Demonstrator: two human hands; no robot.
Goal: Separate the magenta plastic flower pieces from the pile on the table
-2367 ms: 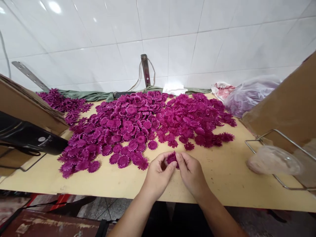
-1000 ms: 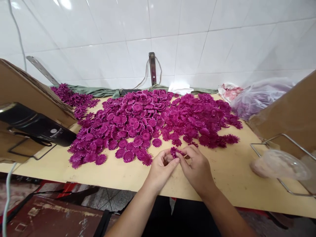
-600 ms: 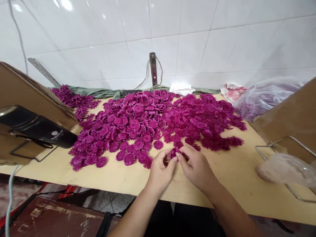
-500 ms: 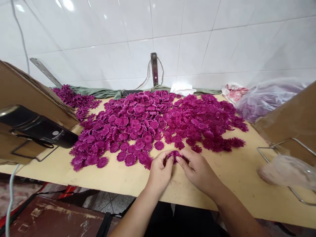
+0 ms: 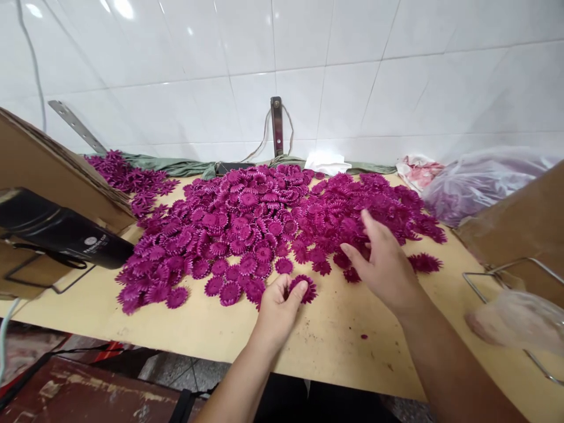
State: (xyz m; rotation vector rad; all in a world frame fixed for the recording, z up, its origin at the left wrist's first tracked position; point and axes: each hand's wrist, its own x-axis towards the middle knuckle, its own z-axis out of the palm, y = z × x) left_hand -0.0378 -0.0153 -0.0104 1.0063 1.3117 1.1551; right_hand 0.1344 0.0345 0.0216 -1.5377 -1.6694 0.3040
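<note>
A wide heap of magenta plastic flower pieces (image 5: pixel 247 223) covers the back half of a tan tabletop (image 5: pixel 335 341). My left hand (image 5: pixel 277 308) pinches one magenta flower piece (image 5: pixel 304 288) between thumb and forefinger, near the front of the heap. My right hand (image 5: pixel 381 264) is open, fingers stretched forward, hovering over the right-hand pile of spikier flower pieces (image 5: pixel 365 211) and holding nothing.
A black tool (image 5: pixel 61 232) rests on a wire stand beside a cardboard sheet (image 5: pixel 39 158) at the left. At the right stand a cardboard box (image 5: pixel 520 217), a wire rack (image 5: pixel 506 276) with a plastic bag (image 5: pixel 515 320), and a clear bag (image 5: pixel 476 179).
Both hands were pinched together on one flower piece. Now my right hand has let go and reached forward to the right pile, while my left hand keeps the piece.
</note>
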